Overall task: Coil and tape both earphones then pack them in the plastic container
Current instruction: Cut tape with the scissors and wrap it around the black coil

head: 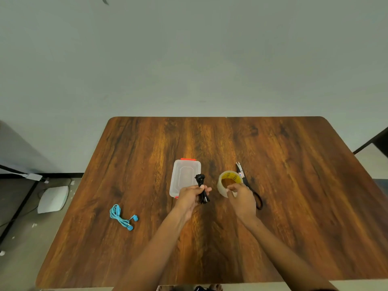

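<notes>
Left hand (190,196) fingers clamped on coiled black earphones (202,191), right hand (241,198) fingers pinching tape roll (228,182), blue earphones (122,217) lying near-left on counter (294,206).

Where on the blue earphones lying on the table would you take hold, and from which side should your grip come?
Take the blue earphones at the bunched loops at their far-left end, coming straight down from above. The cable there is gathered thick, while the two buds trail loose toward the near right, and the table around them is bare.

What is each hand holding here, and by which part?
Left hand grips the coiled black earphones mid-bundle; right hand pinches the clear tape roll at its near rim.
</notes>
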Available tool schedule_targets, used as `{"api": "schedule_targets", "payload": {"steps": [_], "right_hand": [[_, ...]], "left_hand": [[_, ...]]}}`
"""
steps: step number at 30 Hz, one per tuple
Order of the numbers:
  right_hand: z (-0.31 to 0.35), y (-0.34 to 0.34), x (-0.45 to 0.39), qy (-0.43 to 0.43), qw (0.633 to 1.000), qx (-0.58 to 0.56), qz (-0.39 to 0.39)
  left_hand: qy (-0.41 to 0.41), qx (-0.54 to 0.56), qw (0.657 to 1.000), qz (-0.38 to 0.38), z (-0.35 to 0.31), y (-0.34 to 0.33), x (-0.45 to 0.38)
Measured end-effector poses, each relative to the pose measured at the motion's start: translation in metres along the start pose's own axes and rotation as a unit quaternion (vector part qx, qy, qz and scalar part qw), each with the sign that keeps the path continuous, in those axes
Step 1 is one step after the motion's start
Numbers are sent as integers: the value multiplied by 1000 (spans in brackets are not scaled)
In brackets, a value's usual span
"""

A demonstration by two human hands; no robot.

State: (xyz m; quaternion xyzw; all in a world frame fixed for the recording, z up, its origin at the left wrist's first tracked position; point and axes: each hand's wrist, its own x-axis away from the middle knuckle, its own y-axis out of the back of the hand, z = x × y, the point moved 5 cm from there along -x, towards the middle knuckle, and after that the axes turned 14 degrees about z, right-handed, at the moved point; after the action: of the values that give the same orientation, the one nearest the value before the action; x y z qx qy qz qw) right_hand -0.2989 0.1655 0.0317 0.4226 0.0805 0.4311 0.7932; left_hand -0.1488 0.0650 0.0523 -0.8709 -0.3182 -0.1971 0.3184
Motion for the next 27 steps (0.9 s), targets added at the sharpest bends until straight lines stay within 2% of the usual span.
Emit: {"api": "schedule_targets", "payload": {"steps": [3, 7, 12, 15, 19, 22, 27], "right_hand": [[-9, -6, -8, 9, 993, 103, 57], [-12, -19, -14, 39, 960, 245, 127], [-17, -22, -20, 69, 942, 308, 117], [-27, -13, -23, 73, 965, 227, 106], [-41, 7, -27, 85, 991, 32, 99], [-47, 18, -27, 98, 984, -58, 140], [-45, 28, -22, 102, 948, -184, 238]], "left_hand": [[8, -15, 1000, -8, 2, -7, -9], [3, -17, 1000, -22, 4, -14, -18], [-7, -41, 999, -21, 3, -13, -19], [-16, -75, 997, -12, -1, -9, -18], [-8, -148, 989, 0, -7, 6, -23], [10, -173, 985, 12, -10, 16, -28], [41, -170, 982, 69, -11, 18, -30]]}}
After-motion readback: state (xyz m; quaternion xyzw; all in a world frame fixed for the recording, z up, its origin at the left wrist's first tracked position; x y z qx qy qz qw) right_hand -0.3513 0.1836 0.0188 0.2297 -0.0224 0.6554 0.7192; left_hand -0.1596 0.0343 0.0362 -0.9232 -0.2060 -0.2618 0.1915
